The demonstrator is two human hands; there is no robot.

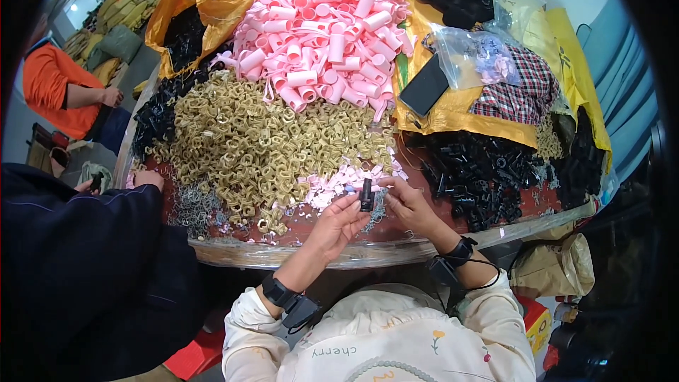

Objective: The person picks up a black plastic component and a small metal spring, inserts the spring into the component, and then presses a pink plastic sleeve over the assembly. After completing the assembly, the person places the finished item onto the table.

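Note:
Close above the table's front edge, my left hand (334, 226) pinches a small black plastic fitting (366, 197) between thumb and fingertips. The fitting stands upright, with a narrow stem on top and a wider lower body. Just to its right is my right hand (413, 208), its thumb and forefinger curled together beside the stem. Whatever those fingertips hold, if anything, is too small to make out. Beneath the hands lie small pale-pink pieces (329, 187) and a few grey-blue small parts (377, 211).
Beige ring-shaped parts (240, 141) are heaped at left, pink tubular handles (325, 35) behind them. Black parts (477, 180) lie at right below a phone (424, 85) and checked cloth (520, 78). A dark-sleeved co-worker (92, 262) sits close at left; a person in orange (64, 88) is farther off.

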